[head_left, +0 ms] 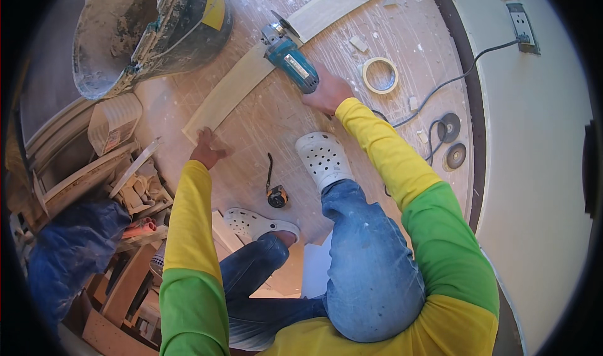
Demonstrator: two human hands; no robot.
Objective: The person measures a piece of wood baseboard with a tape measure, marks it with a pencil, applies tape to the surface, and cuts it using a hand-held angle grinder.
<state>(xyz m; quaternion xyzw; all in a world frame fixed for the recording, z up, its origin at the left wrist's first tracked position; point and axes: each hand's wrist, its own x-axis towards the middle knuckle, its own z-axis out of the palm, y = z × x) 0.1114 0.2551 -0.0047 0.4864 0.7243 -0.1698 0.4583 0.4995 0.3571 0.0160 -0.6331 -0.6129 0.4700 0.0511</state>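
Note:
My right hand [330, 89] is wrapped round the body of a teal angle grinder [294, 65]. Its disc stands over a long pale beige strip [235, 86] lying on the floor; whether the blade touches it, I cannot tell. Past the grinder, a further beige length [339, 7] runs to the upper right, and the tool hides where the two meet. At the strip's near left end rests my left hand [208, 149], fingers spread and thumb out, touching its edge. Between my feet and that hand lies a black and orange tape measure [277, 196].
A dirty bucket [217, 38] lies tipped at upper left. The grinder's cord [433, 95] crosses to a wall outlet [522, 29]. A masking tape roll [395, 76], two grinding discs [455, 157] and small chips sit at right. Wood scraps [141, 189] and a blue bag [75, 255] crowd the left.

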